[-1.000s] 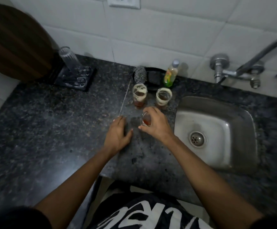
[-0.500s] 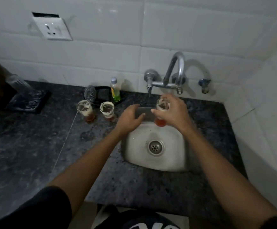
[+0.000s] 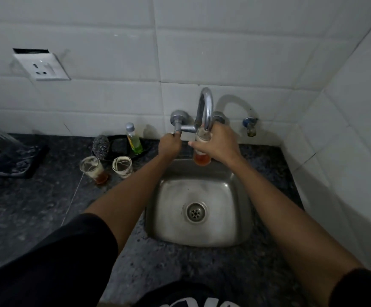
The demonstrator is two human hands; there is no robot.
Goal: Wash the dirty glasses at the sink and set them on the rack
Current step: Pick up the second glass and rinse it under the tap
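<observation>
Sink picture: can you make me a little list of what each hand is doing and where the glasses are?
left hand: on the tap handle
right hand: holds a glass under the spout, above the sink
held glass: reddish liquid at the bottom
water: none seen running
counter glasses: two dirty ones left of the sink
rack: far left, one clear glass on it
soap bottle: by the wall

Dim light. White tiled wall (image 3: 113,103) behind & on right side, meeting at corner. Power socket (image 3: 41,67) on wall, upper left, tilted loose. Dark speckled granite counter (image 3: 36,207) below.
</observation>
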